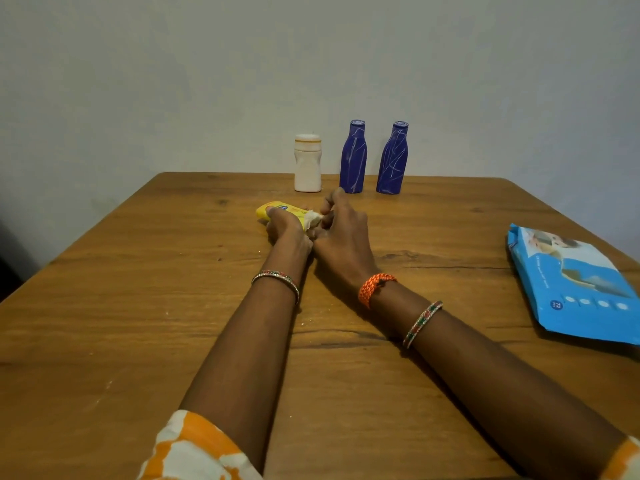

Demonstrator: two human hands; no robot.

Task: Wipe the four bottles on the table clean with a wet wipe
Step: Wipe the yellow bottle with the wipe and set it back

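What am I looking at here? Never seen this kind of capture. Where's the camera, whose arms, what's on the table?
There is no robot: one picture, taken by a wide-angle camera on a person's head, looking forward and down, so the two arms reaching in from the bottom are the wearer's own. The left hand grips a yellow bottle lying on its side on the wooden table. The right hand pinches a crumpled white wet wipe against that bottle. Standing at the far edge by the wall are a white bottle and two blue bottles, one beside the other, both marked with pale streaks. On the right lies a blue wipes pack, flat on the table.
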